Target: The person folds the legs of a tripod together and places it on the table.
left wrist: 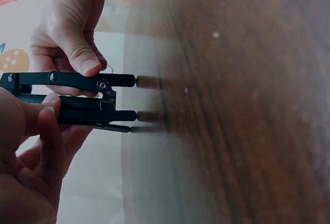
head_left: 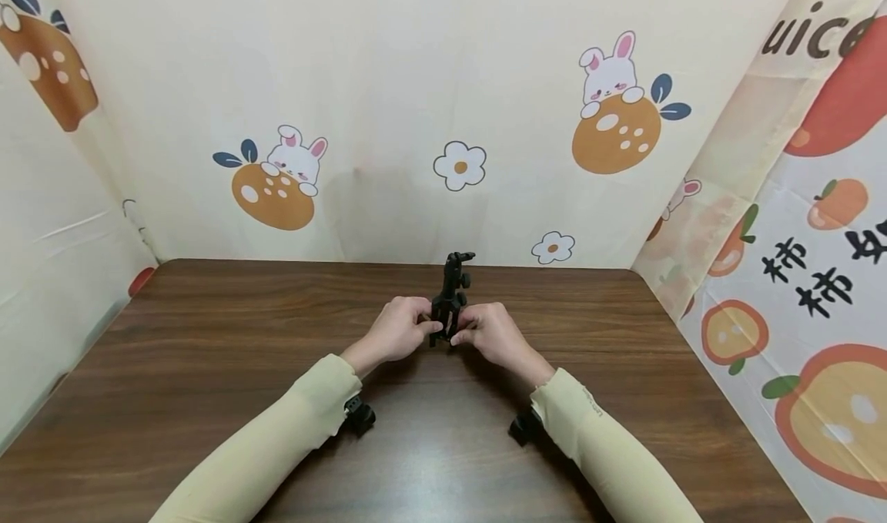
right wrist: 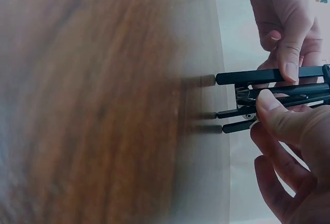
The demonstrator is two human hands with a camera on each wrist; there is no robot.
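A small black mini tripod [head_left: 453,280] stands upright near the far edge of the table, its legs close together and pointing down. My left hand [head_left: 398,329] grips it from the left, and my right hand [head_left: 493,330] from the right. In the left wrist view, the left fingers and thumb pinch one leg [left wrist: 85,115], while the other hand's thumb presses the upper leg [left wrist: 121,80]. The right wrist view has my right thumb and fingers pinching the tripod's lower part [right wrist: 240,125]. Its leg tips appear to meet the table surface.
The brown wooden table [head_left: 443,446] has a glossy surface that reflects the legs. Behind it hangs a pale cloth [head_left: 388,199] with rabbit, fruit and flower prints. A printed curtain [head_left: 762,276] borders the right side. A black wrist camera [head_left: 360,415] sits under the left sleeve.
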